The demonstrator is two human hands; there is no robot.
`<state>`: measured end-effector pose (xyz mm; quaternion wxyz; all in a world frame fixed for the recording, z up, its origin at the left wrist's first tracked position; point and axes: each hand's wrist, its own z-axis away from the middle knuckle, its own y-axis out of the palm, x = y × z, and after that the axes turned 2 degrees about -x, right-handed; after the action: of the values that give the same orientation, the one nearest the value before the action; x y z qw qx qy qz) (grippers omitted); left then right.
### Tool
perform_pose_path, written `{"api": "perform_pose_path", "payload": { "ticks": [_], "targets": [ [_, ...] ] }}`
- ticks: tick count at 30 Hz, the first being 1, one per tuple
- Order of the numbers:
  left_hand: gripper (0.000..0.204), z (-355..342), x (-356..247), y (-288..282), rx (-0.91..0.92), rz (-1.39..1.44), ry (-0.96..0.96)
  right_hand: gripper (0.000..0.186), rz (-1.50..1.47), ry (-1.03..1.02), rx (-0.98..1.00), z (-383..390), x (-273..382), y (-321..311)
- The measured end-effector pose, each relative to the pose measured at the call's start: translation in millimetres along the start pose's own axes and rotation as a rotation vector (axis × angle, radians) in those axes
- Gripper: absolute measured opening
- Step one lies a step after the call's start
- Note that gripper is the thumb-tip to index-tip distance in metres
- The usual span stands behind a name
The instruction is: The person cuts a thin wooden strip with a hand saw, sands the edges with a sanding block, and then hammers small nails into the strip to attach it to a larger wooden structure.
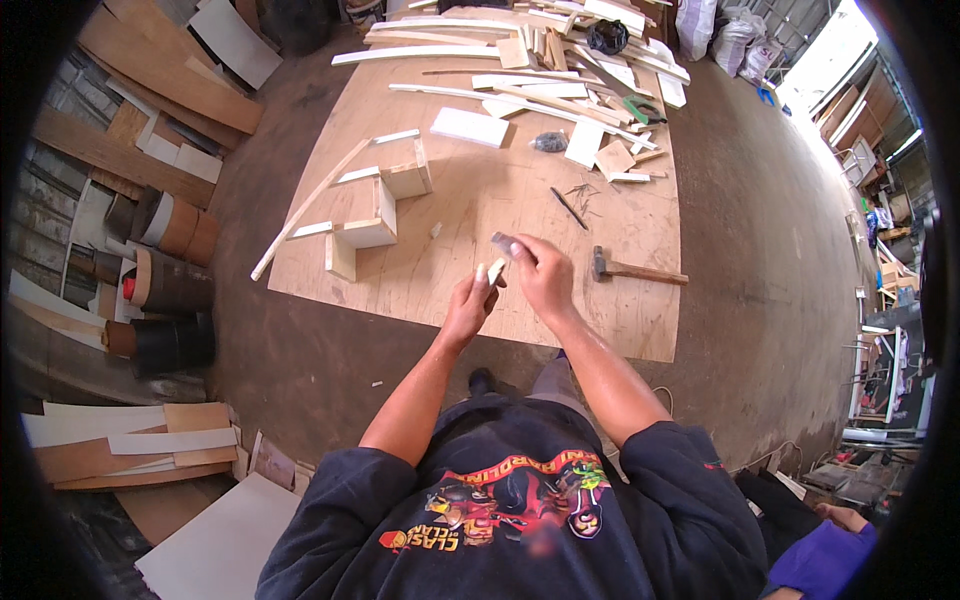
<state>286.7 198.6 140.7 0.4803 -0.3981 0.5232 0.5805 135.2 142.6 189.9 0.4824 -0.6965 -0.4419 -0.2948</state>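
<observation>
My left hand (471, 305) is closed on a small pale wood piece (495, 271) just beyond the near edge of the plywood table (350, 298). My right hand (542, 268) grips a short, flat, greyish metal blade (504, 241), held at the upper end of that piece. A hammer (640, 272) lies to the right of my hands. A dark pencil-like stick (568, 208) and loose nails (583, 188) rest farther back. To the left stands a stepped wooden assembly (365, 234) with a long thin strip (305, 208) leaning along it.
Boards, strips and a green-handled saw (637, 108) are piled at the table's far end, with dark bags (606, 38). Sheet offcuts (130, 440) and rolls (168, 340) line the left. White sacks (725, 45) stand at the back right. A person's purple-clad arm (815, 560) shows at lower right.
</observation>
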Motion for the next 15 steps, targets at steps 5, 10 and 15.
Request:
{"api": "perform_pose_path", "payload": {
  "ticks": [5,10,15],
  "targets": [
    [0.057,10,-30,11,-0.128,0.035,-0.021,0.028,-0.080,0.228,0.074,-9,6,-22],
    [0.055,7,-40,13,0.000,0.127,-0.074,0.028,-0.368,0.278,0.149,1,6,-24],
    [0.055,6,-35,10,0.019,0.099,-0.121,0.030,-0.423,0.170,0.177,-4,33,-24]
  ]
}}
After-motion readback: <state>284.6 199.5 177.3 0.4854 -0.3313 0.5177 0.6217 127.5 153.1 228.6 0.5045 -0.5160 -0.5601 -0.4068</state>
